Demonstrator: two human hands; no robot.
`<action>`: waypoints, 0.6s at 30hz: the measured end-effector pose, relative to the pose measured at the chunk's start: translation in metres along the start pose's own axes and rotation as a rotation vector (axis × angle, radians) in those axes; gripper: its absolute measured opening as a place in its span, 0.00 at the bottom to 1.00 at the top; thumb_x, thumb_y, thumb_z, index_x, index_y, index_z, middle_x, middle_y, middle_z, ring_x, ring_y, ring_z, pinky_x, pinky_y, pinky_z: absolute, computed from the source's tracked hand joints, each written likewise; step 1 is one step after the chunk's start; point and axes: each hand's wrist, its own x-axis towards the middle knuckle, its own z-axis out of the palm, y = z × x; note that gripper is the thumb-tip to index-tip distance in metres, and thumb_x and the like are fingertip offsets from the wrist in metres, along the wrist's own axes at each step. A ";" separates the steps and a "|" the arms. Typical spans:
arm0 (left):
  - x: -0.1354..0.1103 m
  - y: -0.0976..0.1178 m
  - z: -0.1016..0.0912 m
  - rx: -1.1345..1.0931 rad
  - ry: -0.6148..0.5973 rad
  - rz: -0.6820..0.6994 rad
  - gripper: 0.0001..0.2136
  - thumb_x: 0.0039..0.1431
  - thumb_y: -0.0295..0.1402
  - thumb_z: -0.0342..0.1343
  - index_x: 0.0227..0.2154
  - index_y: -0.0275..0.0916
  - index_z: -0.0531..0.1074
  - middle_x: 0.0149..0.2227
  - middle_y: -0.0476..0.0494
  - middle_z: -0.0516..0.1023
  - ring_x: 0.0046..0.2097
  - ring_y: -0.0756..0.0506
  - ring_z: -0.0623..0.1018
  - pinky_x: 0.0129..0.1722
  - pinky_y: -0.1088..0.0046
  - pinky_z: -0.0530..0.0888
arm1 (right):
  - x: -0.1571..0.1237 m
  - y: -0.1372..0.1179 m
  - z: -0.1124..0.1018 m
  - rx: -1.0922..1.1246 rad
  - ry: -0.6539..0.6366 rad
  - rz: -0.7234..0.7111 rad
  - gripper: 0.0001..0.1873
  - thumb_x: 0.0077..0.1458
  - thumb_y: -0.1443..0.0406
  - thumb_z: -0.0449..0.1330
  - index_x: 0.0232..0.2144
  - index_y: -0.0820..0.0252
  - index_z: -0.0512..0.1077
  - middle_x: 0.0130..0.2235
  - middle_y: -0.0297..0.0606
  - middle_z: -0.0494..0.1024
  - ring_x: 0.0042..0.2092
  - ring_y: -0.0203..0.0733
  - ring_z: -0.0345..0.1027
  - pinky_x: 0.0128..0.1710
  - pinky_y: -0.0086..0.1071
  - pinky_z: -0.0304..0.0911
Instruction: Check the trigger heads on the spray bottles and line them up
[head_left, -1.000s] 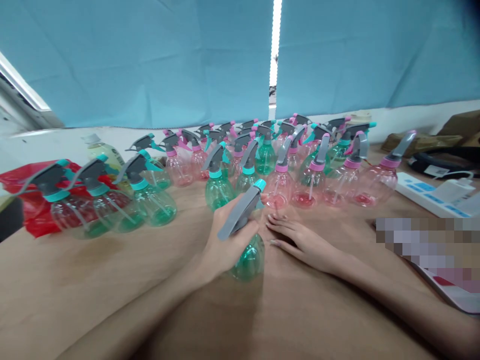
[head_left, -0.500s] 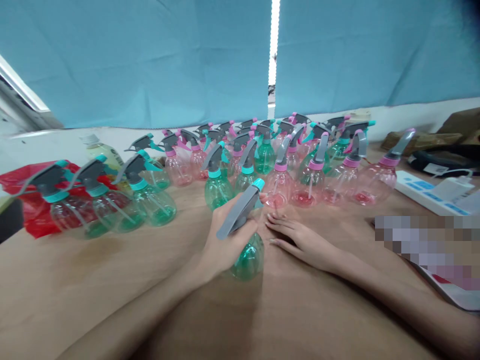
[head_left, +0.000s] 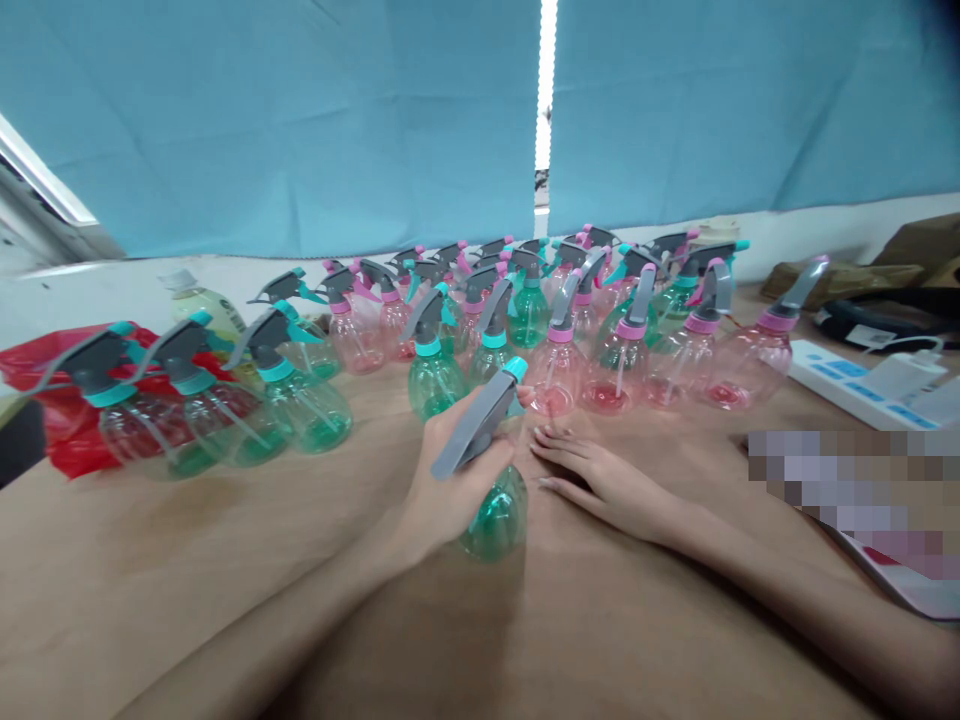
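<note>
Green, the bottle is gripped by curled left fingers; right fingers lie extended.

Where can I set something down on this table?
Bare tabletop lies between the left forearm and the green spray bottles at left, and between that forearm and the right forearm, before the held bottle. Pink bottles and green ones crowd the far side.

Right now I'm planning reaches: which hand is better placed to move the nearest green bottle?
Likely the left hand: it grips the green bottle, while the right hand lies on the table, holding nothing.
</note>
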 end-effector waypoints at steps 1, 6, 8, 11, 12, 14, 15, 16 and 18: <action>0.000 0.000 0.000 -0.004 -0.001 -0.002 0.09 0.53 0.29 0.53 0.38 0.39 0.71 0.26 0.52 0.69 0.31 0.48 0.71 0.32 0.71 0.68 | 0.000 0.000 0.000 0.001 0.001 -0.001 0.29 0.64 0.51 0.48 0.61 0.59 0.63 0.63 0.44 0.62 0.64 0.49 0.54 0.63 0.50 0.52; -0.001 0.000 -0.001 -0.016 -0.017 -0.028 0.10 0.54 0.28 0.52 0.40 0.40 0.71 0.25 0.52 0.70 0.30 0.48 0.71 0.34 0.70 0.69 | 0.000 0.000 -0.001 0.005 0.006 -0.007 0.28 0.64 0.52 0.49 0.61 0.58 0.63 0.63 0.44 0.62 0.64 0.50 0.55 0.63 0.51 0.53; -0.001 0.000 -0.001 -0.020 -0.022 -0.030 0.12 0.54 0.28 0.53 0.42 0.40 0.72 0.27 0.52 0.71 0.29 0.48 0.71 0.35 0.70 0.69 | 0.000 0.000 -0.001 0.013 0.016 -0.012 0.27 0.64 0.52 0.49 0.61 0.56 0.63 0.63 0.43 0.63 0.64 0.50 0.55 0.62 0.51 0.54; -0.001 -0.001 -0.001 -0.022 -0.023 -0.027 0.12 0.54 0.28 0.53 0.43 0.40 0.72 0.29 0.51 0.73 0.29 0.49 0.71 0.36 0.69 0.70 | 0.000 0.000 -0.001 0.004 0.016 -0.011 0.27 0.64 0.52 0.49 0.61 0.56 0.63 0.63 0.42 0.63 0.64 0.50 0.55 0.62 0.51 0.54; -0.002 -0.001 -0.001 -0.024 -0.023 -0.026 0.12 0.55 0.28 0.53 0.43 0.40 0.72 0.29 0.51 0.73 0.30 0.49 0.71 0.37 0.69 0.70 | 0.000 0.000 -0.001 -0.004 0.011 -0.010 0.27 0.64 0.52 0.49 0.61 0.56 0.63 0.63 0.42 0.62 0.64 0.49 0.55 0.62 0.51 0.54; -0.002 -0.002 0.000 -0.035 -0.020 -0.025 0.12 0.55 0.28 0.54 0.43 0.40 0.72 0.30 0.51 0.73 0.31 0.48 0.71 0.38 0.69 0.70 | 0.000 0.000 -0.001 -0.017 0.000 -0.007 0.28 0.64 0.52 0.48 0.61 0.58 0.62 0.63 0.43 0.62 0.64 0.49 0.54 0.63 0.50 0.53; -0.002 -0.002 0.000 -0.042 -0.018 -0.028 0.12 0.55 0.28 0.54 0.42 0.40 0.72 0.30 0.51 0.74 0.31 0.48 0.71 0.39 0.69 0.70 | 0.000 0.000 -0.001 -0.021 -0.004 -0.006 0.28 0.64 0.52 0.48 0.61 0.59 0.62 0.63 0.43 0.62 0.64 0.49 0.54 0.63 0.49 0.53; -0.003 -0.002 0.000 -0.048 -0.017 -0.032 0.11 0.55 0.28 0.55 0.42 0.40 0.72 0.30 0.51 0.74 0.31 0.49 0.71 0.39 0.69 0.70 | 0.000 0.000 -0.001 -0.023 -0.008 -0.005 0.29 0.64 0.51 0.48 0.61 0.60 0.62 0.63 0.44 0.62 0.64 0.49 0.54 0.63 0.49 0.53; -0.003 -0.002 0.000 -0.057 -0.019 -0.037 0.12 0.55 0.28 0.55 0.43 0.40 0.72 0.30 0.51 0.74 0.30 0.49 0.70 0.39 0.69 0.70 | 0.000 0.000 -0.001 -0.024 -0.012 -0.004 0.29 0.64 0.51 0.47 0.61 0.60 0.62 0.63 0.44 0.62 0.65 0.49 0.53 0.63 0.49 0.52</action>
